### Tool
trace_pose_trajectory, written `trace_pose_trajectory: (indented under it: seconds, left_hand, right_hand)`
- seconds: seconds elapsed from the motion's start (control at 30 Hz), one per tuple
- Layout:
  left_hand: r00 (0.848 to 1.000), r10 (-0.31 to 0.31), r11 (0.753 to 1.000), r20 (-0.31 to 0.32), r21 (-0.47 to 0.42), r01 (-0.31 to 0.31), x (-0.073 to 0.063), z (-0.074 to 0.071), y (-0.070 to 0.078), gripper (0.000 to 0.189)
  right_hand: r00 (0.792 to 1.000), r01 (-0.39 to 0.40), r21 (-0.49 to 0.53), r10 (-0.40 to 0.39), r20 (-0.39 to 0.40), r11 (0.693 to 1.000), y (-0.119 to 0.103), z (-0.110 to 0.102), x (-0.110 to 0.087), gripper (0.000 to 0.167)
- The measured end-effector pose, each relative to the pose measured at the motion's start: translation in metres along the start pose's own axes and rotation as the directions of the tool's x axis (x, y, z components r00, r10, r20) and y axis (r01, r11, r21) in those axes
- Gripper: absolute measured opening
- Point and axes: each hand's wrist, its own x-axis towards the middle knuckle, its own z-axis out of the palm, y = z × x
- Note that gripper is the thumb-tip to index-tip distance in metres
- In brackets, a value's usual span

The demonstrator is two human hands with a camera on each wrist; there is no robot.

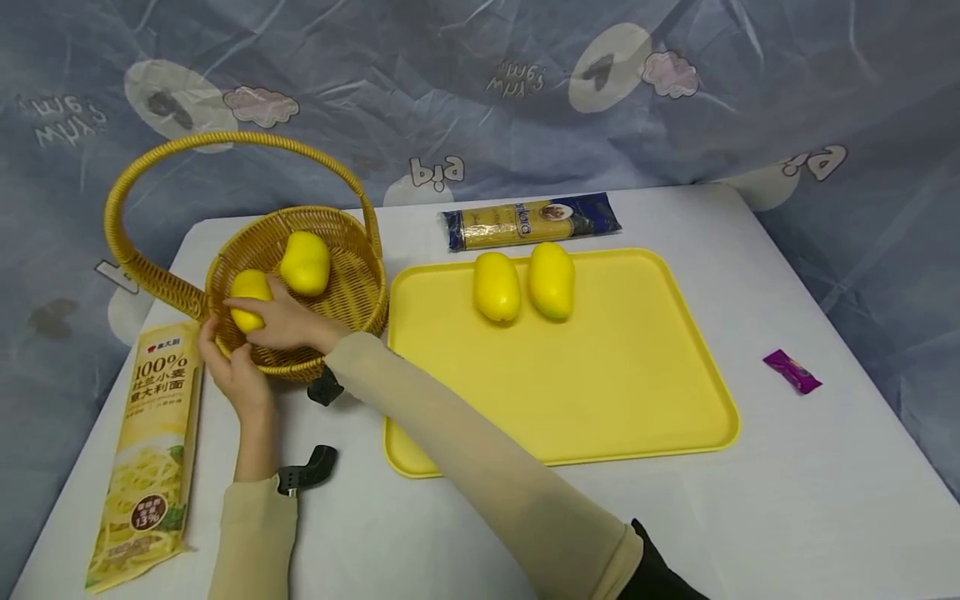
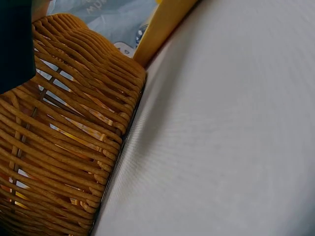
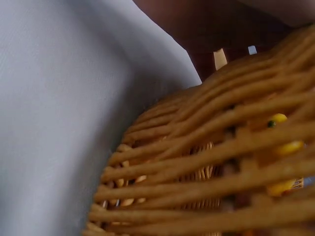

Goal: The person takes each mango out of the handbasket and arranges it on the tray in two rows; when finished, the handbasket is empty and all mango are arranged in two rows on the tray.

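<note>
A yellow wicker basket (image 1: 352, 250) with a tall hooped handle stands at the table's left. Inside it, my right hand (image 1: 288, 321) grips a yellow mango (image 1: 250, 287) near the left wall. A second mango (image 1: 306, 263) lies farther back in the basket. My left hand (image 1: 242, 382) holds the basket's near-left rim, close to the foot of the handle. Woven basket wall (image 2: 74, 123) fills the left of the left wrist view. In the right wrist view, yellow shows through gaps in the weave (image 3: 197, 162); the fingers around the mango are hidden there.
Two more mangoes, one left (image 1: 497, 287) and one right (image 1: 552, 281), lie on a yellow tray (image 1: 600, 392). Behind it is a blue-ended pasta packet (image 1: 532, 221). A long pasta packet (image 1: 150, 450) lies left of the basket. A small purple wrapper (image 1: 792, 372) sits far right.
</note>
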Motion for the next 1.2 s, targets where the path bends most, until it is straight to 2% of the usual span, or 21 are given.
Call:
trace_pose_trajectory:
  seconds: [0.2,0.4,0.63,0.73,0.87,0.97,1.07,1.2]
  left_hand:
    - [1.000,0.014,1.000,-0.004,0.027,-0.014,0.000,0.001,-0.002,0.056]
    - [1.000,0.003,1.000,0.003,0.019,-0.003,0.001,0.000,-0.001,0.056]
    - [1.000,-0.007,1.000,0.007,0.015,0.007,0.000,0.000,0.001,0.055]
    - [1.000,-0.009,1.000,0.008,0.015,0.009,0.000,0.000,0.002,0.055]
    - [1.000,-0.001,1.000,0.010,0.019,0.000,0.001,0.000,0.000,0.055]
    - [1.000,0.000,1.000,0.007,0.021,0.000,0.000,0.000,-0.001,0.055]
    - [1.000,-0.002,1.000,0.003,0.018,0.001,0.000,0.001,0.000,0.055]
    - [1.000,0.000,1.000,-0.008,0.022,0.001,0.000,0.001,0.001,0.054]
  right_hand:
    - [0.993,0.070,-0.032,-0.073,-0.089,0.997,0.002,-0.002,0.000,0.044]
    - [0.982,0.132,0.005,-0.130,-0.138,0.991,0.008,-0.005,-0.002,0.036]
    - [0.983,0.109,0.003,-0.108,-0.150,0.994,0.009,-0.005,-0.006,0.031]
    - [0.988,0.083,0.008,-0.081,-0.129,0.997,0.009,-0.005,-0.005,0.035]
    - [0.997,0.043,-0.056,-0.046,-0.065,0.998,0.010,-0.005,-0.004,0.047]
    - [0.997,0.056,-0.116,-0.061,-0.041,0.992,0.011,-0.007,-0.004,0.049]
    - [0.993,0.091,-0.099,-0.098,-0.068,0.991,0.013,-0.009,-0.007,0.047]
    - [0.980,0.150,-0.014,-0.151,-0.131,0.989,0.016,-0.014,-0.012,0.048]
